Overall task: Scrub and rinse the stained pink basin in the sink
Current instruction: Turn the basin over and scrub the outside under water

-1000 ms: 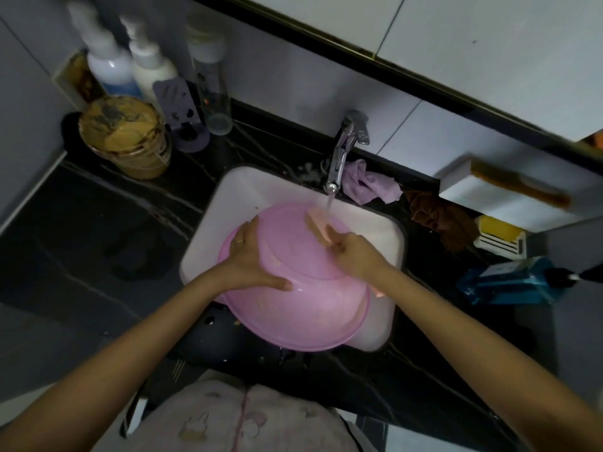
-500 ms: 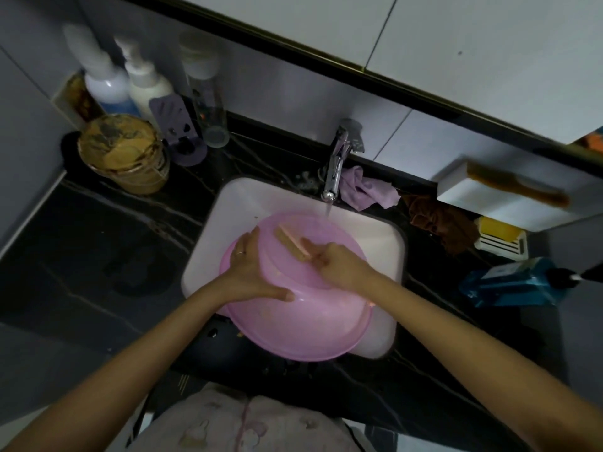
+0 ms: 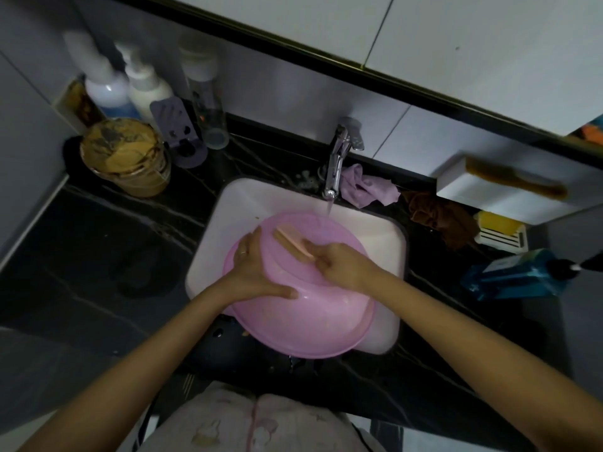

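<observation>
A: Black counter [image 3: 98,239], white sink [image 3: 385,236]; pink basin [image 3: 310,318] tilted in it, underside up, by the running tap [image 3: 336,161].
B: Left hand [image 3: 257,272] presses flat, steadying; right hand [image 3: 342,267] grips the brush [image 3: 293,244]. Should scrub firm, short strokes, turning the basin.

The pink basin [image 3: 303,321], with your left hand [image 3: 257,272] pressed on it and your right hand [image 3: 342,267] gripping a brush [image 3: 293,244], fills most of the sink [image 3: 388,243]; gaps remain along its far-left and right walls. The faucet [image 3: 336,164] overhangs the far edge. Countertop [image 3: 98,256] lies open at left; cloths [image 3: 368,187] and a blue bottle [image 3: 509,278] crowd the right.
</observation>
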The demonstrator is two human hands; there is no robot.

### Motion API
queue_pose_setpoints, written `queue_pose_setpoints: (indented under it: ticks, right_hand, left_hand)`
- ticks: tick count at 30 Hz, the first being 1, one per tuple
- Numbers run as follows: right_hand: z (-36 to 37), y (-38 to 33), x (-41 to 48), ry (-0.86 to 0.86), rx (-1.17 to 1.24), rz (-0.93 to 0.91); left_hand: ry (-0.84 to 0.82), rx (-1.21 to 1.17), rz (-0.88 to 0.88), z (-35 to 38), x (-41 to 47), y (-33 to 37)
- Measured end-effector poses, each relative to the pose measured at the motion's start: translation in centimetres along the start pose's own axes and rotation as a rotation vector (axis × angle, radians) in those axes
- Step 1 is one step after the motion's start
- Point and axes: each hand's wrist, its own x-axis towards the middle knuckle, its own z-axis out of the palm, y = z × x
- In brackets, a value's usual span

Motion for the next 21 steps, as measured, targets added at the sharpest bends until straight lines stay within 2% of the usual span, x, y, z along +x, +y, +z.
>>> queue_pose_setpoints:
  ticks: [2,5,7,10,12,14,16,18,21]
  right_hand:
    - [-0.7,2.8,-1.4,-0.006,-0.008,0.082]
    - [-2.1,5.2,0.1,0.085,-0.075,0.308]
    - [-1.9,3.2,1.6,0.115,-0.011,0.252]
    - [-0.3,-0.1,1.1,0.044,0.067,0.087]
    - [-0.3,0.1,-1.1,-0.039,0.092,0.021]
    - [-0.8,2.4,-3.3,-0.062,0.198,0.037]
    - [-0.9,4.7,-5.6,0.038,0.351,0.152]
    - [-0.4,6.0,-7.2,0.25,0.473,0.292]
    - [0.7,5.7,-7.4,0.45,0.624,0.478]
  left_hand:
    - [0.001,0.002,0.014,0.0,0.0,-0.1]
    - [-0.007,0.017,0.004,0.0,0.2,-0.4]
    - [-0.004,0.027,-0.006,0.0,0.2,-0.5]
    - [-0.004,0.024,-0.018,0.1,-0.1,-0.3]
    - [-0.022,0.057,-0.029,0.1,-0.2,-0.3]
    - [-0.012,0.134,-0.039,-0.1,-0.1,-0.4]
    - [0.05,0.123,-0.07,-0.8,0.4,-0.2]
    - [0.135,0.091,-0.058,-1.8,1.8,0.1]
    - [0.092,0.189,0.065,-3.3,5.4,1.8]
